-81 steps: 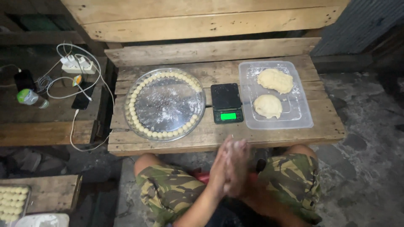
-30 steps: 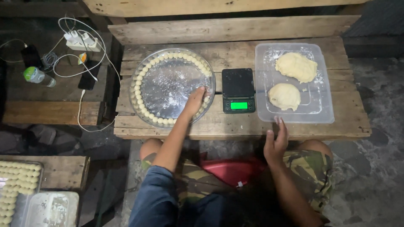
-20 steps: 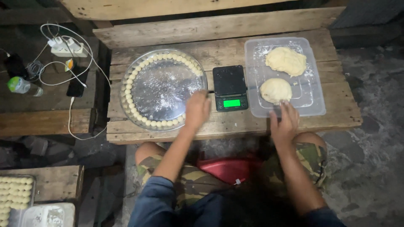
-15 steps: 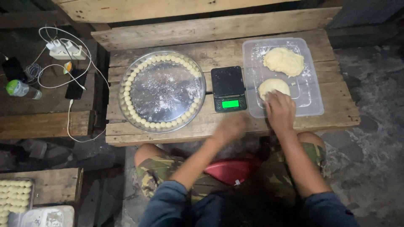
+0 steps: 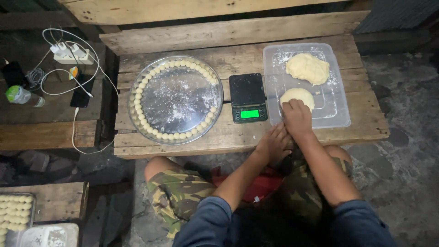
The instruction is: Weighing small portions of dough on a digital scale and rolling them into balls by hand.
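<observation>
Pale dough lumps, two, lie in one tray; right hand pinches the nearer, left hand open.

The right hand reaches forward, palm down, fingers curled and knuckles up, the fingertips pressing down ahead of it. The left hand sits just behind and beside it, touching the right wrist, fingers loosely spread. Both forearms are bare, sleeves pushed to the elbows, and converge from the body toward the right.
</observation>
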